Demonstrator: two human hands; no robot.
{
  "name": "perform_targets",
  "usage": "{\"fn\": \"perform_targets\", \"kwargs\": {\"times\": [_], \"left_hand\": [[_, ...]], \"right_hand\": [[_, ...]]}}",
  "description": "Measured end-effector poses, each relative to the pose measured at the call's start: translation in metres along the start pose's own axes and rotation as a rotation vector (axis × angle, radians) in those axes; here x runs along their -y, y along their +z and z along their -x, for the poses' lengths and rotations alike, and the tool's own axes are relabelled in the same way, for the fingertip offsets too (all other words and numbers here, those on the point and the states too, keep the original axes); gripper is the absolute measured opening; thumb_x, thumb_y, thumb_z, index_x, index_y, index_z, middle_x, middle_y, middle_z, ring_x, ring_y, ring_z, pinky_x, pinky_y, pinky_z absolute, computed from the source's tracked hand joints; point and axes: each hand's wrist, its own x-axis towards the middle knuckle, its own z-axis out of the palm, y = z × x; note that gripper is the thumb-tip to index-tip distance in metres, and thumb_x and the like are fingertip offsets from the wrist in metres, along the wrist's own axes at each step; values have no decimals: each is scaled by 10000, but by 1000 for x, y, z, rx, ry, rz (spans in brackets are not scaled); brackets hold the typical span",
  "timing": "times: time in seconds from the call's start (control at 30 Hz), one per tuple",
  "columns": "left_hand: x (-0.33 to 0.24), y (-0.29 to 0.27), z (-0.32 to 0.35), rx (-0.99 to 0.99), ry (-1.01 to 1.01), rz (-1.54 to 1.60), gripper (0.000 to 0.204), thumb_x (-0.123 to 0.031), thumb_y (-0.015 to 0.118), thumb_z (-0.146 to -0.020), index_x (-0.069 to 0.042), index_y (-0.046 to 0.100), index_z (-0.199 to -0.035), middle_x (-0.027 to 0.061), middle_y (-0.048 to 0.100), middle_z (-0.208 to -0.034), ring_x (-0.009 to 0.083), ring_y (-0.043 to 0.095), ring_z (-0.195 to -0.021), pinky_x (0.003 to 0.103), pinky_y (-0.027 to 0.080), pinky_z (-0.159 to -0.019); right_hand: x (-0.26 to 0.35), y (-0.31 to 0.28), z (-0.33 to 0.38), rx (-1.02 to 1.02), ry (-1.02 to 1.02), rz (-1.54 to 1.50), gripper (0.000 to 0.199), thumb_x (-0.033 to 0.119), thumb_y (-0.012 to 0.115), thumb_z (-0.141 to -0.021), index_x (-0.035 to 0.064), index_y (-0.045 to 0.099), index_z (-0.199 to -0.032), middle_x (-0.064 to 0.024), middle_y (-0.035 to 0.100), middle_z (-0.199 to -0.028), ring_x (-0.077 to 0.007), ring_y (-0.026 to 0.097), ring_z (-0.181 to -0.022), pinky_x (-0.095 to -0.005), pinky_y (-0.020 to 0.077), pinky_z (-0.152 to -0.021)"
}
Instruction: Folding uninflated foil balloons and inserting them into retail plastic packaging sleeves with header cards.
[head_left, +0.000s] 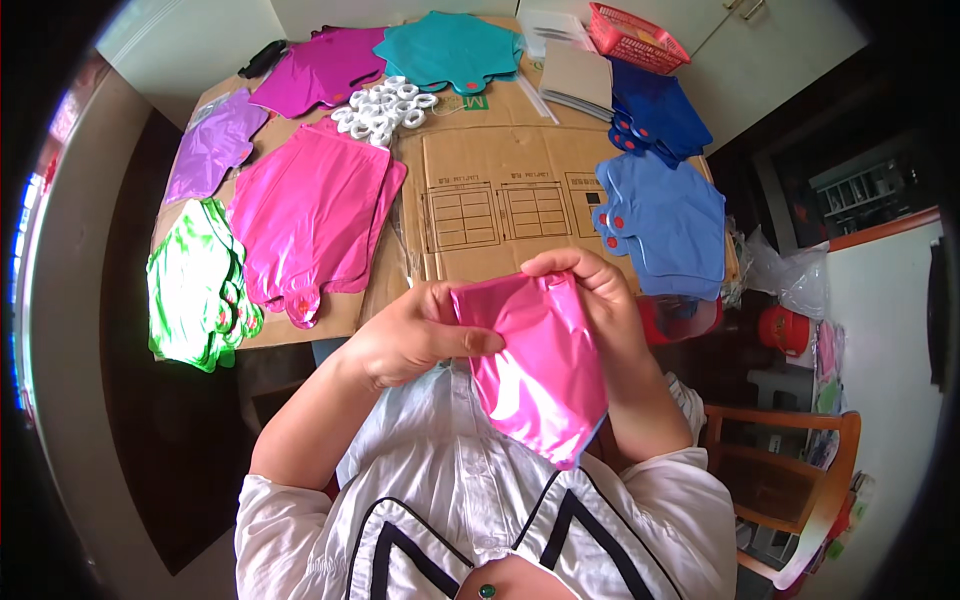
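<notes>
A shiny pink foil balloon (535,375), flat and partly folded, is held up in front of my chest, its narrow end hanging down. My left hand (420,335) grips its upper left edge, thumb lying across the foil. At the upper right corner my right hand (590,290) pinches the foil between thumb and fingers. Beyond my left hand lies a stack of flat pink foil balloons (305,215) on the cardboard-covered table (470,165). Light blue foil balloons (670,225) with red dots on their tabs lie beyond my right hand.
Around the table lie green balloons (195,290), lilac ones (212,145), magenta ones (320,68), teal ones (450,50) and dark blue ones (660,105). White rings (380,112) are piled at the back. A red basket (640,40) stands far right; a wooden chair (780,470) is at my right.
</notes>
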Motion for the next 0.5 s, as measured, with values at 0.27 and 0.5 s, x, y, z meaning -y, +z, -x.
{"fn": "perform_targets", "kwargs": {"times": [0.27,0.5], "left_hand": [[5,-17,2,-93,25,159,438,22,578,-882,48,487,-1309,136,635,-1179,212,641,-1045,344,506,-938],[26,-26,-4,-193,-85,227,430,-52,590,-910,43,482,-1316,121,639,-1152,210,630,-1046,350,489,-945]], "right_hand": [[-14,-27,20,90,-249,560,660,81,557,-924,53,228,-1496,-138,634,-1133,-199,587,-1048,-297,480,-849],[-8,-25,9,196,-725,1110,319,35,649,-747,23,657,-1065,-132,669,-1109,-303,630,-1035,-399,472,-888]]}}
